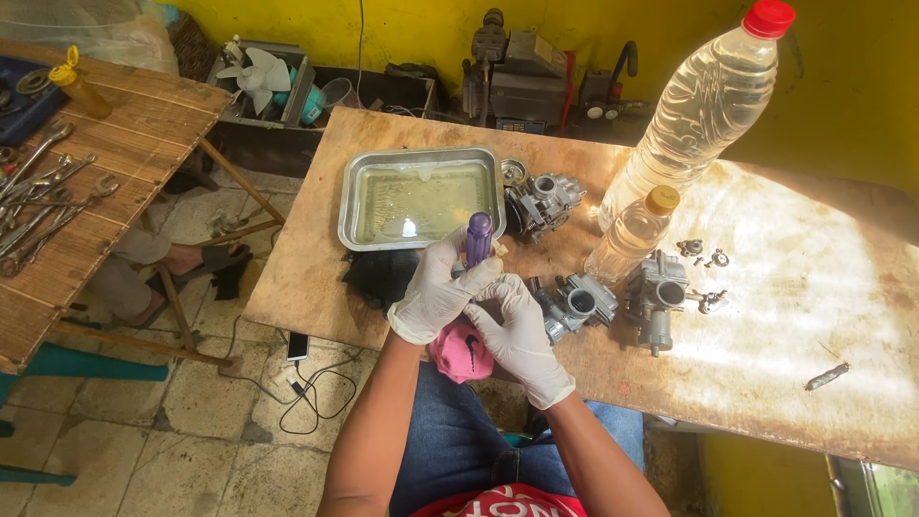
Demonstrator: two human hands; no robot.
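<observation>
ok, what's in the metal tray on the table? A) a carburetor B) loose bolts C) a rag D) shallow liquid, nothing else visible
D: the metal tray holds only a shallow pool of liquid that glints; the carburetors sit outside it on the table.

Counting what we see on and around the bench

We count three grey carburettor bodies: one (543, 203) beside the tray, one (577, 304) by our gloved hands and one (657, 293) further right. There are two clear bottles, a large red-capped one (704, 105) and a small yellow-capped one (634, 233), plus one metal tray (419, 196), one purple-handled tool (478, 238), one pink cap (460, 350), two gloved hands, left (437, 289) and right (518, 335), and one phone (298, 346) on the floor.
</observation>
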